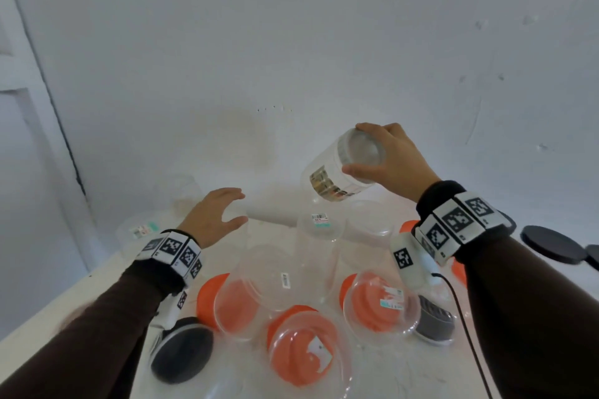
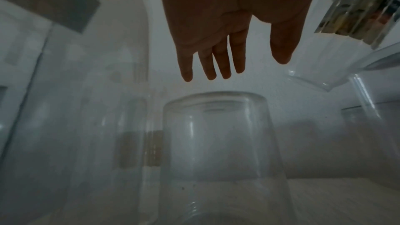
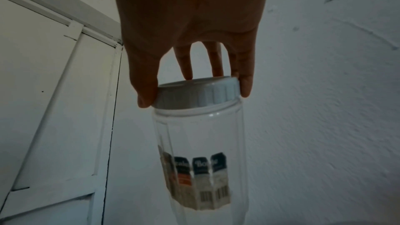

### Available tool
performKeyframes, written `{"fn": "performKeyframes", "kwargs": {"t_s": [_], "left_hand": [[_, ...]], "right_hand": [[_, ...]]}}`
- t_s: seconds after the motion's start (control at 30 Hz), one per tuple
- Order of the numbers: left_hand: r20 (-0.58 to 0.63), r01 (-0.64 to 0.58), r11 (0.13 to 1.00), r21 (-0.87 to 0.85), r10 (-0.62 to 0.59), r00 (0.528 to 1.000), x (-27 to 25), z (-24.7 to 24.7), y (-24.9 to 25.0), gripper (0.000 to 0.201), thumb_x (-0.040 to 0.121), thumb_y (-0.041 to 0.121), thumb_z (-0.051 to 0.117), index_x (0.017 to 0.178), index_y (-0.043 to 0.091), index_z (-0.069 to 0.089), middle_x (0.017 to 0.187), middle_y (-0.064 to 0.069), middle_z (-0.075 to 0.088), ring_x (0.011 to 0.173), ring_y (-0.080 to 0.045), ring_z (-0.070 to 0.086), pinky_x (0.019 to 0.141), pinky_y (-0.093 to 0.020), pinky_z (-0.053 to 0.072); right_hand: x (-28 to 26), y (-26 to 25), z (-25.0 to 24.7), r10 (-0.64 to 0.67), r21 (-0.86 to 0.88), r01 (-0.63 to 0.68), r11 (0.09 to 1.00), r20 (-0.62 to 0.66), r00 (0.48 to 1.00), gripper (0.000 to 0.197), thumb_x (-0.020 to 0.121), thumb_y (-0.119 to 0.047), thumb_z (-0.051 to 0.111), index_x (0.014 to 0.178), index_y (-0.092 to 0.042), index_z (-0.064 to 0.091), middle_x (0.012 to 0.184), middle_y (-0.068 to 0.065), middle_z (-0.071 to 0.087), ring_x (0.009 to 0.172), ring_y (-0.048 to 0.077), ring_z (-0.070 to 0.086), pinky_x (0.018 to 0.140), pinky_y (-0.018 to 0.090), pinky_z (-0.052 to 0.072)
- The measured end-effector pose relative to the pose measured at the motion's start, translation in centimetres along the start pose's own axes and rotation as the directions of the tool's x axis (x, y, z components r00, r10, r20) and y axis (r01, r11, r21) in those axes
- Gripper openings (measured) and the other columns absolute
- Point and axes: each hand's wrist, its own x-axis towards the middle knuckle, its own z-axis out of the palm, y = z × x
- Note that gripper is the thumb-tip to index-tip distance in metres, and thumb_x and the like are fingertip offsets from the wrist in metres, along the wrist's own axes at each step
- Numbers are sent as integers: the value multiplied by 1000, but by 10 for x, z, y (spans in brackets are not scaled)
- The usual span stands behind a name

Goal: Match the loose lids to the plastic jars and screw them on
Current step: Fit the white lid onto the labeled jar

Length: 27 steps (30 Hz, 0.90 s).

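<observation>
Right hand (image 3: 190, 40) grips the lid (image 3: 199, 93) atop hanging jar (image 3: 201, 151).

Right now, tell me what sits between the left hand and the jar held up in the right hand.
Nothing solid: in the head view the left hand and the lifted jar are apart, with only the wall behind. Clear jars stand below the gap.

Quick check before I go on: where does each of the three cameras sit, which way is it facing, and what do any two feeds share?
Head: worn high, looks forward and down at the table; both forearms, left hand and right hand show.
Left wrist: looks along the open left hand at an upturned clear jar.
Right wrist: looks along the right hand, fingers round the white lid.
Shared: all three show the labelled jar.
</observation>
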Motion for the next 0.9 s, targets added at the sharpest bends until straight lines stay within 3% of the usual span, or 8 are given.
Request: {"fn": "performKeyframes", "kwargs": {"t_s": [0.2,0.3,0.7,0.9], "left_hand": [[57,63,998,14,-64,996,18,16,-17,49,91,33,54,136,15,42,146,-1,37,136,-17,29,113,-36,21],[117,125,991,45,-130,985,21,25,-22,46,94,35,49,136,19,42,146,2,36,137,-16,28,114,-39,16],[78,127,991,51,-131,988,17,34,-24,39,97,34,42,134,24,44,147,10,34,139,-8,19,114,-39,7],[62,122,991,63,-126,990,15,35,-23,38,97,34,41,134,24,45,147,11,34,139,-7,20,114,-39,6]], "right_hand": [[23,11,26,53,-4,-53,999,140,989,70,75,-43,72,135,-30,41,131,4,37,119,24,39,99,35,38],[33,17,38,76,-29,-71,997,229,971,68,76,-42,72,135,-31,40,132,4,37,121,24,39,101,39,37],[60,25,86,110,-146,-46,988,469,876,69,76,-46,70,137,-29,41,136,4,37,124,24,38,101,35,35],[62,27,99,107,-168,-25,985,505,857,67,77,-47,69,136,-28,43,138,4,36,125,24,37,105,39,34]]}}
